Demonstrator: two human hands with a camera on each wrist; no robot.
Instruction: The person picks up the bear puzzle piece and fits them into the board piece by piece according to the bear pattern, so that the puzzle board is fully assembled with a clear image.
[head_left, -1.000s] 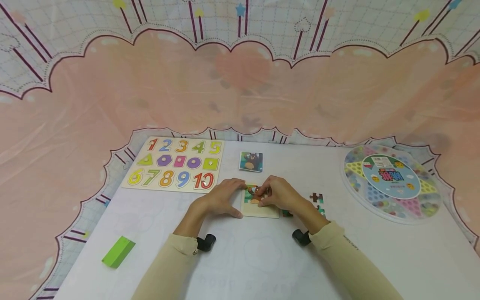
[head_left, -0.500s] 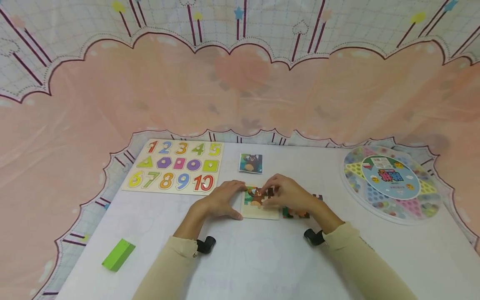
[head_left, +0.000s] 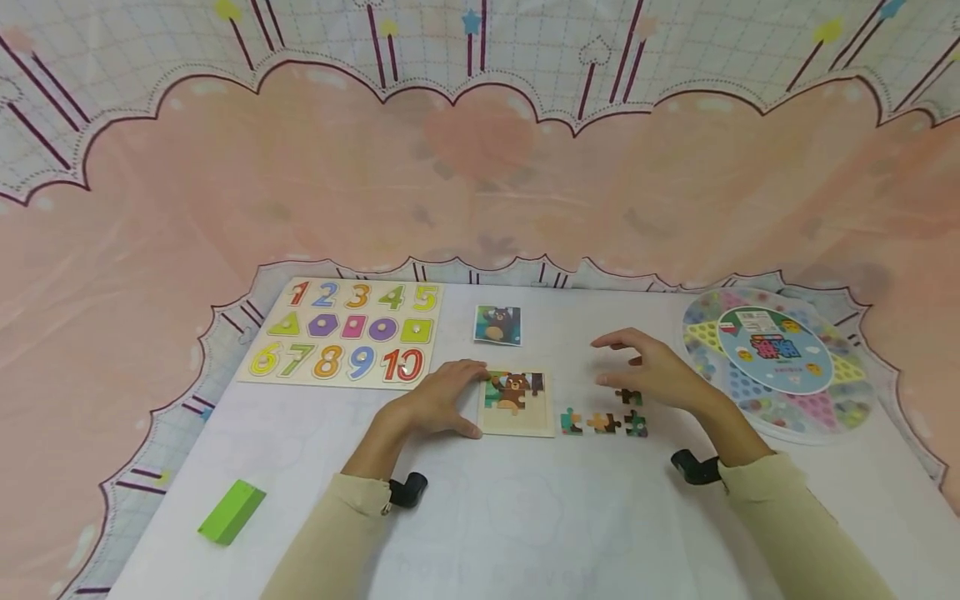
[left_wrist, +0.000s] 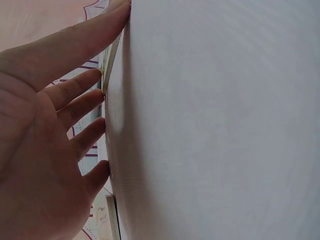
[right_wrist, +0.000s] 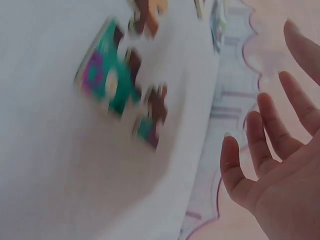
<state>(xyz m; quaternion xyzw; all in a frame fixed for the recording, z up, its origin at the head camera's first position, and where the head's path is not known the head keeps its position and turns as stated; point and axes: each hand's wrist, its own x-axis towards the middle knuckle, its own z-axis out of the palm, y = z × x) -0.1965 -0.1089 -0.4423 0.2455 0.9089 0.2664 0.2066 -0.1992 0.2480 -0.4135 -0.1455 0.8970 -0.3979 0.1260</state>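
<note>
A wooden puzzle tray [head_left: 517, 423] lies flat, with joined bear pieces [head_left: 512, 393] across its upper part and a dark piece at its top right corner. The left hand [head_left: 437, 402] rests against the tray's left edge, thumb and fingers spread; in the left wrist view the left hand [left_wrist: 45, 125] has its fingertips near the table surface. Above the loose pieces, the right hand [head_left: 656, 371] hovers with relaxed fingers and nothing in them. Loose jigsaw pieces [head_left: 603, 423] lie right of the tray; the right wrist view shows some pieces [right_wrist: 107, 75] beside the empty right hand [right_wrist: 280, 160].
Behind the tray lies a bear picture card [head_left: 497, 325]. A number and shape board [head_left: 255, 369] is at the back left, a round game box [head_left: 776, 350] at the right, and a green block [head_left: 232, 512] at the front left. Patterned cloth hangs behind.
The right hand has let go of the dark piece at the tray's top right and moved right, uncovering the loose pieces. The left hand has stayed at the tray's edge.
</note>
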